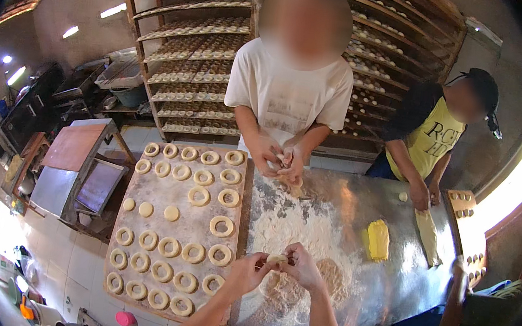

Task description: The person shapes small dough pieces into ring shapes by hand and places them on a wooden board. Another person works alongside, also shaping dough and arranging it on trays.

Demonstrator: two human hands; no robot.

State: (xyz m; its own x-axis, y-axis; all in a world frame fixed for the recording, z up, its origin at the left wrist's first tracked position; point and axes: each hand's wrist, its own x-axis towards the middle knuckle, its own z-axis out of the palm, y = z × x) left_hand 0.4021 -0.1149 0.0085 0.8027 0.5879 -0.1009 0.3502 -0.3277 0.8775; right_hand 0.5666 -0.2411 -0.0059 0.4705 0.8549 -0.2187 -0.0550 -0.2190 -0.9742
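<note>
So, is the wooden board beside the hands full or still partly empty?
Partly empty: the wooden board holds many dough rings, with bare gaps in its middle rows.

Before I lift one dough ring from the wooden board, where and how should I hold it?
Probably best to take the ring nearest the flour, the dough ring at the right edge of the wooden board. It lies flat, hole upward, apart from its neighbours. Come from the floured right side, slide fingertips under opposite sides of the band and lift level; pinching one side would likely stretch it.
</note>
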